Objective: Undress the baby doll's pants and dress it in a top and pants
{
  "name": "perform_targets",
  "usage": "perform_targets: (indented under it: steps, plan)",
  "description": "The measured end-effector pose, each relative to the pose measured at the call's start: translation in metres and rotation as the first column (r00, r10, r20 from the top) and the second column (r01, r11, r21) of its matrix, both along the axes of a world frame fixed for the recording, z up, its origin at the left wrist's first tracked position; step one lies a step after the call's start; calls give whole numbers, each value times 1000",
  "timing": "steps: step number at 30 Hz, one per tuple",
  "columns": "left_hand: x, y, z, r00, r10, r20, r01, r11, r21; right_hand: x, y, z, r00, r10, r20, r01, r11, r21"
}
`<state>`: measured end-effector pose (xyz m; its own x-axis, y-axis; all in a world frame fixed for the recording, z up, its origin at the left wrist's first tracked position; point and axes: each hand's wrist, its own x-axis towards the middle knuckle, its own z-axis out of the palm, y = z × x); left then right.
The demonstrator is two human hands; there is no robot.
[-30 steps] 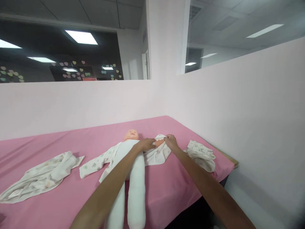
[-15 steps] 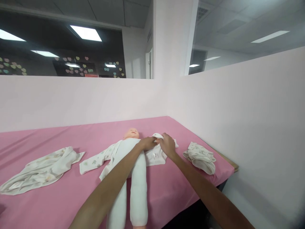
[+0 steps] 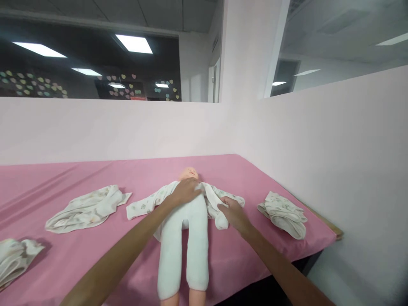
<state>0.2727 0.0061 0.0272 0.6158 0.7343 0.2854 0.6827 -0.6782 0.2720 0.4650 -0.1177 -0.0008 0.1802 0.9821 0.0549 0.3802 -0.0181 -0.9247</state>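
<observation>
One doll [image 3: 186, 229], one printed garment [image 3: 149, 202] under it, three loose cloth bundles [image 3: 87, 208].

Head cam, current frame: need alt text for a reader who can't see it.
A person's left hand rests on the chest of a baby doll lying face up on a pink-covered table, while the right hand grips the sleeve of the printed garment spread under the doll. Three more crumpled garments lie on the table, two at the left and one at the right.

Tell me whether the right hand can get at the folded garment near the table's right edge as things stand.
Probably yes. The right hand rests on the doll's sleeve, and only bare pink tabletop lies between it and the folded garment; nothing stands in the way.
</observation>
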Motion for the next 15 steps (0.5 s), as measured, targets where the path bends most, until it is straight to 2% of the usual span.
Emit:
perform_targets:
  steps: [1, 3, 5, 6, 8, 10, 13, 15]
  plan:
    - [-18, -5, -6, 994, 78, 76, -81, 996, 42, -3, -3, 0, 1000, 18, 3, -18, 1000, -4]
    - [-51, -17, -21, 935, 302, 185, -306, 952, -6, -15, -5, -2, 999, 39, 34, -41, 997, 64]
    - [-78, -30, -35, 860, 466, 207, -435, 882, -180, -32, -4, -3, 996, 52, 78, -64, 984, 167]
    - [-87, -35, -40, 833, 513, 206, -453, 847, -278, -41, -3, -3, 994, 58, 92, -76, 976, 206]
    - [-100, -45, -45, 804, 551, 223, -417, 791, -448, -56, -3, -1, 994, 58, 93, -79, 967, 241]
    - [-104, -51, -45, 799, 542, 259, -336, 760, -557, -66, -3, 3, 996, 60, 59, -72, 970, 232]
    - [-105, -56, -37, 793, 512, 330, -207, 736, -644, -69, -5, 10, 998, 54, -27, -46, 969, 244]
    - [-105, -58, -30, 749, 513, 419, -136, 738, -661, -64, -7, 13, 996, 21, -86, 3, 965, 264]
